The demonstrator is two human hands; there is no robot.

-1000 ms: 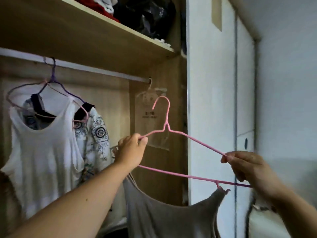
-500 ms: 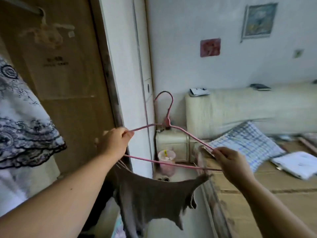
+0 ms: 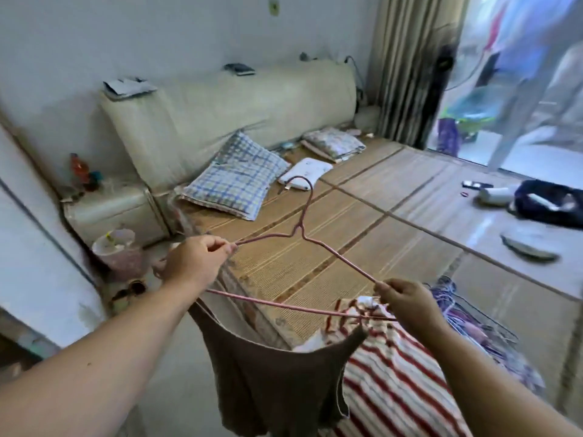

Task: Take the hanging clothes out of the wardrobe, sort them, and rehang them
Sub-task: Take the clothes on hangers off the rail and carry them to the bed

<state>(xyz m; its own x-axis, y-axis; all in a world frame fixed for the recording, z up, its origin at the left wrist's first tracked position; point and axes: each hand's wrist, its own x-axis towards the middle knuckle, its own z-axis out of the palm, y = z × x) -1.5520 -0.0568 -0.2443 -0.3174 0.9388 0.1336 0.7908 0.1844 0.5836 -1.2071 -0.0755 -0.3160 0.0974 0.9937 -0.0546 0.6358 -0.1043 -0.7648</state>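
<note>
On the head camera I see both hands raised in front of me, well apart, each clamped on the pink hanger (image 3: 299, 229). My left hand (image 3: 195, 263) pinches the wire's left shoulder between thumb and fingers. My right hand (image 3: 407, 299) pinches the right shoulder near its end. The brown top (image 3: 274, 383) sags from the hanger between my forearms. It hangs over the near edge of the bed (image 3: 347, 222), in front of a red-and-white striped garment (image 3: 397, 389) lying there. A checked pillow (image 3: 235, 181) lies further up the bed mat. A heap of wire hangers (image 3: 457, 313) lies just right of my right hand.
</note>
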